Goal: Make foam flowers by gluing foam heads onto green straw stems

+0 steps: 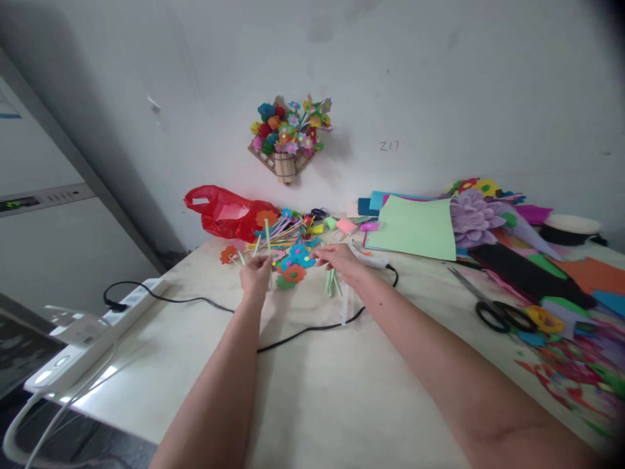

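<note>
My left hand [256, 273] is closed round thin pale green strips [267, 236], which stick up above its fingers. My right hand [340, 259] has its fingertips pinched together at the edge of the blue foam flowers [300, 253]; whatever is between them is too small to make out. Just below the blue ones, an orange flower [293, 273] with a green centre lies between the hands. More pale green strips [333, 284] rest on the table under my right hand. Behind my right wrist is a white glue gun [374, 260], partly hidden, with a clear glue stick [345, 307] nearby.
A black cord [303, 331] crosses the table to a white power strip [141, 296] at the left. Black-handled scissors [502, 312] and paper scraps [576, 371] lie at the right. Behind are a red plastic bag [224, 215], coloured sheets [415, 225] and a wall-hung flower basket [286, 166].
</note>
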`<state>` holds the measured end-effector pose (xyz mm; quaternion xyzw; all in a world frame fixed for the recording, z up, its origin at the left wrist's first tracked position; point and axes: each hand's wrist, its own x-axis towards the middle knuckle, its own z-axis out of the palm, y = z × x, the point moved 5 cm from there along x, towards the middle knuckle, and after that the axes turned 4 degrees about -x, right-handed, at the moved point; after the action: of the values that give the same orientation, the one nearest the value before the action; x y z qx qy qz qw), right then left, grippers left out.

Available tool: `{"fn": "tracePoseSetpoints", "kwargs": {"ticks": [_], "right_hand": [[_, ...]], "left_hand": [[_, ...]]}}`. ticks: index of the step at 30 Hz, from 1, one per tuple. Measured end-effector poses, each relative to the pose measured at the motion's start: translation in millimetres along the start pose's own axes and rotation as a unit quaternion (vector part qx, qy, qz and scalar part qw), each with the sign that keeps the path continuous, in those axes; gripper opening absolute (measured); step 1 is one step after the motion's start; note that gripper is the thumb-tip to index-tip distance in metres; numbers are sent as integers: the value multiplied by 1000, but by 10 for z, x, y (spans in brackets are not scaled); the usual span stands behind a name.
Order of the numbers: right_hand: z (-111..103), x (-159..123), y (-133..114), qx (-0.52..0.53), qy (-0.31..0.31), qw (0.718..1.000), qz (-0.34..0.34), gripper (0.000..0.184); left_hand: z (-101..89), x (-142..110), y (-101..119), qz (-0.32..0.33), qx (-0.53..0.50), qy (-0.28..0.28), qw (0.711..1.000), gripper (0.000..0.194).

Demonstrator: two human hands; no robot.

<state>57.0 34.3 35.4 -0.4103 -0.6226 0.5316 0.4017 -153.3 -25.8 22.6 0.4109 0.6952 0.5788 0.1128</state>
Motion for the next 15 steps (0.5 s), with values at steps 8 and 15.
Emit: {"fn": "tracePoseSetpoints", "kwargs": {"ticks": [8,15], "right_hand": [[11,30,26,-10,-4,1000,-13,9],[47,-25,-45,-74,-13,996,-54,14]], "left_hand": [[-399,112,-190,-100,223,64,967,26],[-463,143,-298,-143,295,83,941,29]]}}
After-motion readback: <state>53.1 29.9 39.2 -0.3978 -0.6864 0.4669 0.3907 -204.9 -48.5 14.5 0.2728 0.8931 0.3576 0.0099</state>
